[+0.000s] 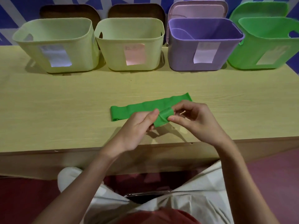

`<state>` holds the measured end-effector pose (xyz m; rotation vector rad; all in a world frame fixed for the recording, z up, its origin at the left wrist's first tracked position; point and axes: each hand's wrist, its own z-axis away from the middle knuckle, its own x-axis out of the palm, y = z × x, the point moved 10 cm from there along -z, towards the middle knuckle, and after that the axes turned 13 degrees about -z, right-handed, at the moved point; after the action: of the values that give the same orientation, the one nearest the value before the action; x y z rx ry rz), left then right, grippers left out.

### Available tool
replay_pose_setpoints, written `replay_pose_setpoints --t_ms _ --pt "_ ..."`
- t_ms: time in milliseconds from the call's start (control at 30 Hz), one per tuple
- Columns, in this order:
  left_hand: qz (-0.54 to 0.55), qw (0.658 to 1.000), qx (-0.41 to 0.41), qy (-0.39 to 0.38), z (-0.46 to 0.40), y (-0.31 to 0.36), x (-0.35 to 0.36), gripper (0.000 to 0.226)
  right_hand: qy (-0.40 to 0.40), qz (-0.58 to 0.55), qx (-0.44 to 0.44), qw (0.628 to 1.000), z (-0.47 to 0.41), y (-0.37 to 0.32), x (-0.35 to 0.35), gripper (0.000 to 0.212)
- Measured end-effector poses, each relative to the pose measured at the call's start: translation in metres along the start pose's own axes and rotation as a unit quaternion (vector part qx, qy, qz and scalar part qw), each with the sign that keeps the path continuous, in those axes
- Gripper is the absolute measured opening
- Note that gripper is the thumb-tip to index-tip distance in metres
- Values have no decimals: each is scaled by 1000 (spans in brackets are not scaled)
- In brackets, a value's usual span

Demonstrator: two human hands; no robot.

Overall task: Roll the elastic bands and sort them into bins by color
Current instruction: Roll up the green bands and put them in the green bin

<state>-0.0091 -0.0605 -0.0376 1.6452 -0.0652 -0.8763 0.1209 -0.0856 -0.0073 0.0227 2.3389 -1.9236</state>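
Note:
A green elastic band lies flat across the middle of the wooden table, its far end reaching up to the right. One end of it is folded over and lifted off the table. My left hand pinches that folded end from the left between thumb and fingers. From the right, my right hand pinches the same fold with thumb and forefinger. Along the back stand two pale yellow bins, a purple bin and a green bin, each with a paper label on its front.
A pink lid and a green lid lean behind the purple and green bins. Two dark brown boards stand behind the yellow bins. The table's front edge runs just below my hands; my lap is beneath it.

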Motion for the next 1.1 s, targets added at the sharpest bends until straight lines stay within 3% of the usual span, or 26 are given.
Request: replay_pose_setpoints --t_ms 133,267,400,500,633,767,933,1100 --pt "34 998 -29 -34 -26 -9 -10 42 -40 28 -14 999 -29 1 2 36" --pt "74 993 -34 -85 -50 -13 -14 47 -80 65 -27 994 -58 9 2 22" --pt "96 982 -111 -121 -75 -36 -18 59 -99 87 -32 991 -88 18 -5 19" --pt "170 958 -186 -136 -88 -52 -19 64 -99 87 -23 991 -107 23 -11 19" --pt "312 901 -257 -157 -100 -53 -21 46 -94 74 -12 993 -123 15 -21 18" --pt "389 846 -301 -207 -104 -24 -21 39 -100 69 2 993 -133 -5 -33 20" --pt "420 816 -319 -236 -113 14 -33 31 -108 49 15 993 -143 -39 -46 22" --pt "389 813 -334 -276 -123 41 -39 35 -115 56 34 991 -149 -70 -59 22"
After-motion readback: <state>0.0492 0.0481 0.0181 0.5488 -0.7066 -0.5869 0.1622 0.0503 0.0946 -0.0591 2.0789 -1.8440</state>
